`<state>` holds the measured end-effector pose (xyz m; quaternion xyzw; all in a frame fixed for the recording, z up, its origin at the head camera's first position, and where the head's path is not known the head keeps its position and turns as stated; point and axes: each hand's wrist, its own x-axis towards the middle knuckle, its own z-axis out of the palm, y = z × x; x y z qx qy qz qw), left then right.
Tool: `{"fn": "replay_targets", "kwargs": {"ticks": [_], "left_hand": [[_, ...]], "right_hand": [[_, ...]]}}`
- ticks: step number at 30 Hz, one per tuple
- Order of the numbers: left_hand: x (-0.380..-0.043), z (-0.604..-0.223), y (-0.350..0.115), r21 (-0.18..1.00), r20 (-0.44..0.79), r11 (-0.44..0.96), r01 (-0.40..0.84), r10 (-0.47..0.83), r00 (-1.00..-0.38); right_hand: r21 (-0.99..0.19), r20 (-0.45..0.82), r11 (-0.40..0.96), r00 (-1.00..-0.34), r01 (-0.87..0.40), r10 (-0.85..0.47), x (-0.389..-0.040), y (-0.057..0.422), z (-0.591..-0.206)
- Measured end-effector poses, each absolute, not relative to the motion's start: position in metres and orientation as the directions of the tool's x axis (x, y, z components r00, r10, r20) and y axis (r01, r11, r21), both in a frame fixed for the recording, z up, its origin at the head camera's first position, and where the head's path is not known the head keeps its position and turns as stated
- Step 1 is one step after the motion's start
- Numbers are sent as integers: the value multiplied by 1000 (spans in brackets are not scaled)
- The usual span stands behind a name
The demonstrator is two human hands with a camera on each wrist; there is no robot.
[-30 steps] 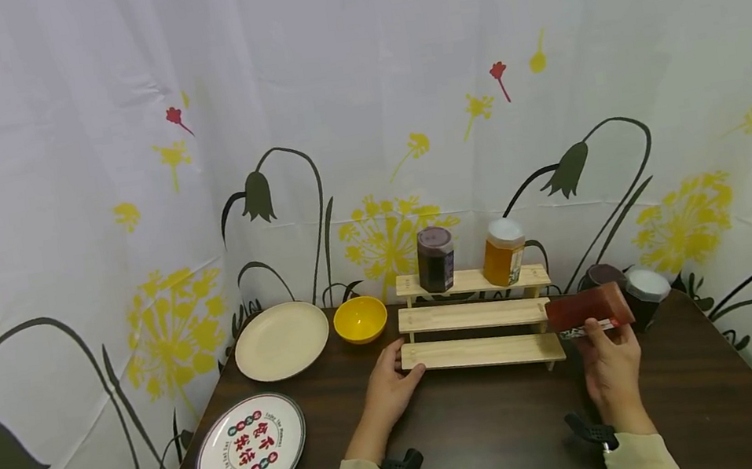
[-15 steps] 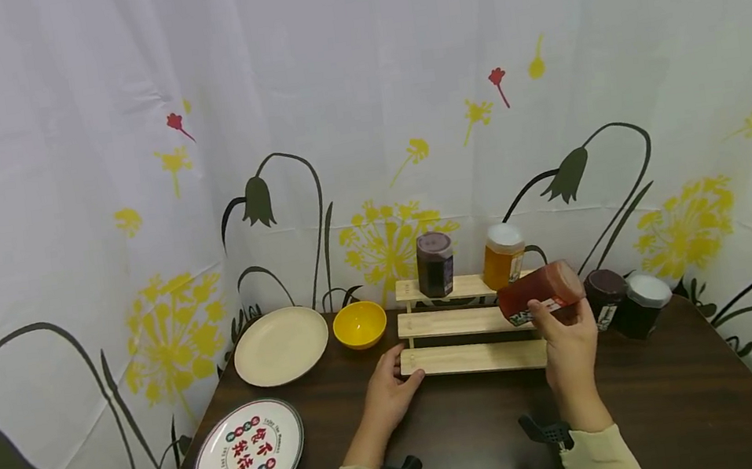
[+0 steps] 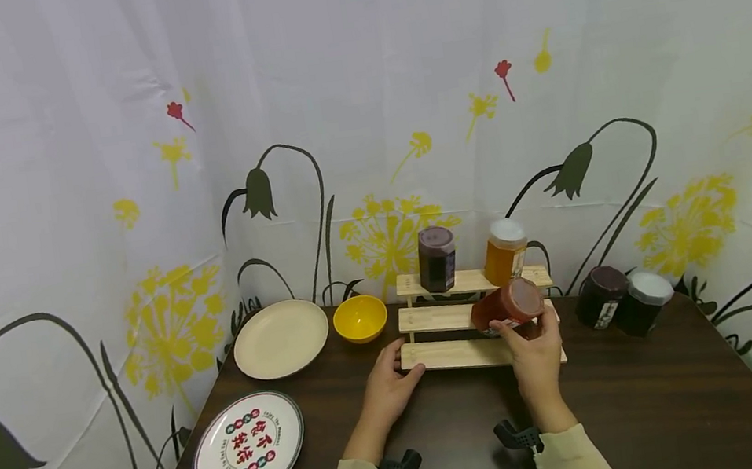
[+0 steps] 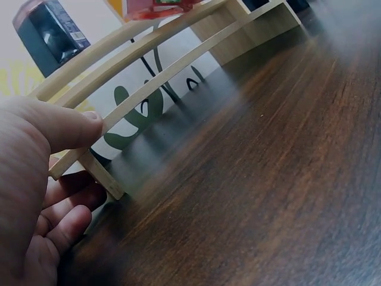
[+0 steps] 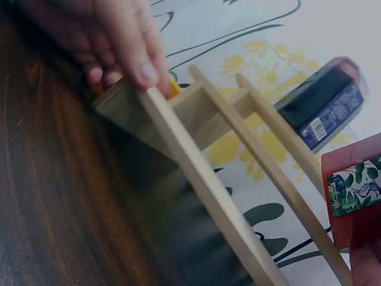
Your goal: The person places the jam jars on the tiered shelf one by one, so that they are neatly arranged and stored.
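Observation:
A three-step wooden display rack (image 3: 433,318) stands at the back of the table. My left hand (image 3: 388,390) grips the left end of its lowest step, thumb on top and fingers curled underneath, as the left wrist view shows. In my right hand (image 3: 538,360) is a red jar (image 3: 502,306) with a leafy printed label, tilted with its lid towards me, over the right part of the middle step. Whether its base touches that step I cannot tell. A dark purple jar (image 3: 436,260) and an amber honey jar (image 3: 503,253) stand upright on the top step.
Two dark jars, one purple-lidded (image 3: 600,298) and one white-lidded (image 3: 643,302), stand right of the rack. To its left are a yellow bowl (image 3: 360,320), a cream plate (image 3: 281,340) and a white plate with red lettering (image 3: 249,451). A patterned curtain (image 3: 357,94) hangs behind.
My right hand has carried the red jar leftwards from beside the dark jars to over the middle step, turning its lid towards me. My left hand stays on the rack.

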<state>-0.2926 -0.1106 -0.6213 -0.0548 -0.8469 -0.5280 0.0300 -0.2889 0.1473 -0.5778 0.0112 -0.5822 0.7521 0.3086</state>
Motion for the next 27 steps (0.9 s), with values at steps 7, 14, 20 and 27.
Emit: {"fn": "replay_targets", "kwargs": {"ticks": [7, 14, 20, 27], "left_hand": [[-293, -618, -108, 885, 103, 449, 124, 72, -992], [-293, -619, -107, 882, 100, 456, 116, 61, -993], [-294, -619, -109, 885, 103, 451, 114, 49, -993], [-295, -618, -110, 884, 92, 455, 105, 52, -994]], "right_hand": [[-899, 435, 132, -812, -418, 389, -287, 141, -582], [-870, 479, 308, -806, -384, 348, -289, 132, -583], [-871, 459, 349, -824, -345, 332, -297, 127, -580], [-824, 459, 512, -816, -244, 350, -297, 121, -571]]}}
